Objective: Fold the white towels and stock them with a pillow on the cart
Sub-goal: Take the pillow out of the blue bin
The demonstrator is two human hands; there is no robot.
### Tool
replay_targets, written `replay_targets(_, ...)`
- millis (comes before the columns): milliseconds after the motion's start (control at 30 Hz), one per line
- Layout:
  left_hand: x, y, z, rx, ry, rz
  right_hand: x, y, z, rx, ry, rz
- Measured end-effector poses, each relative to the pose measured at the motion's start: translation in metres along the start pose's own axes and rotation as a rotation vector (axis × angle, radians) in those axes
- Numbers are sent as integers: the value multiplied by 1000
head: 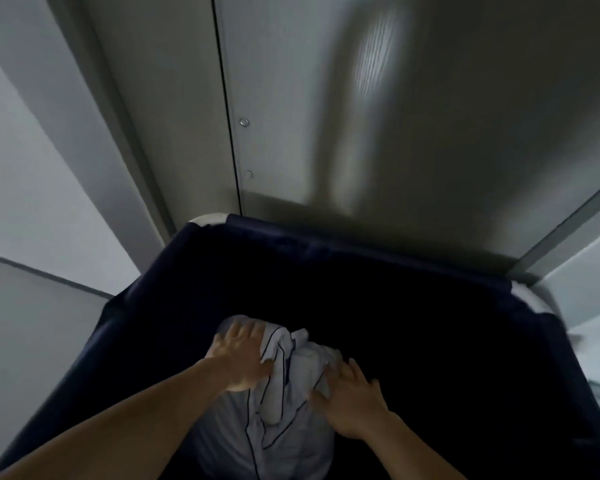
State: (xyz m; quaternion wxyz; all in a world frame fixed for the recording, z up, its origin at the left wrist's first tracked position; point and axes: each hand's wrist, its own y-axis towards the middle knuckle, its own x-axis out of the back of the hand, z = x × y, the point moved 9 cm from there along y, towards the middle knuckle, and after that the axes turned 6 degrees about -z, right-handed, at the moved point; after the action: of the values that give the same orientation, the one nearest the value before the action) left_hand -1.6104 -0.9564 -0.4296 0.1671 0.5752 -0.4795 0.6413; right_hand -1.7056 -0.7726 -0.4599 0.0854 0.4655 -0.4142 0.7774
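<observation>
From the head camera, the pillow (274, 420) is a soft white bundle with thin dark piping lines along its seams, and its cover is wrinkled and bunched at the top. It lies inside the cart (413, 306), a deep bin lined with dark navy fabric, near the wall of the cart that is closest to the person. The left hand (239, 362) lies flat on the upper left part of the pillow with the fingers spread, and the thumb presses into the cloth. The right hand (352, 400) lies on the right side of the pillow, also spread with the palm down; neither hand pinches the cloth. Both forearms are bare.

Beyond the cart stands a grey metal door (361, 116) with a dark vertical seam and two small round fittings beside it. To the left of the cart is a pale wall (32, 168). Pale frame corners show at the far left and far right of the cart's rim.

The inside of the cart beyond and to the right of the pillow is dark, and I cannot tell what lies there.
</observation>
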Motion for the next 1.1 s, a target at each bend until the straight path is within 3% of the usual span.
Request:
replay_targets(233,-89,64,28,65,-191,138,-86,66,5,-58,168,82)
replay_targets(433,-178,99,55,252,-478,79,-182,139,10,-88,499,128)
replay_targets(667,-239,126,86,373,-657,35,-237,196,37,-234,912,-26)
replay_targets(767,-250,139,77,375,-883,50,-241,196,63,-182,1112,-204)
replay_targets(833,-249,145,73,349,-999,25,-244,184,83,-79,1224,-227)
replay_targets(933,-255,151,81,332,-820,31,-260,168,93,84,1281,-10)
replay_targets(1000,-257,157,96,327,-617,-30,-271,168,74,94,1299,100)
replay_targets(1100,-252,161,103,291,-565,-127,-270,187,-9,-258,1187,-209)
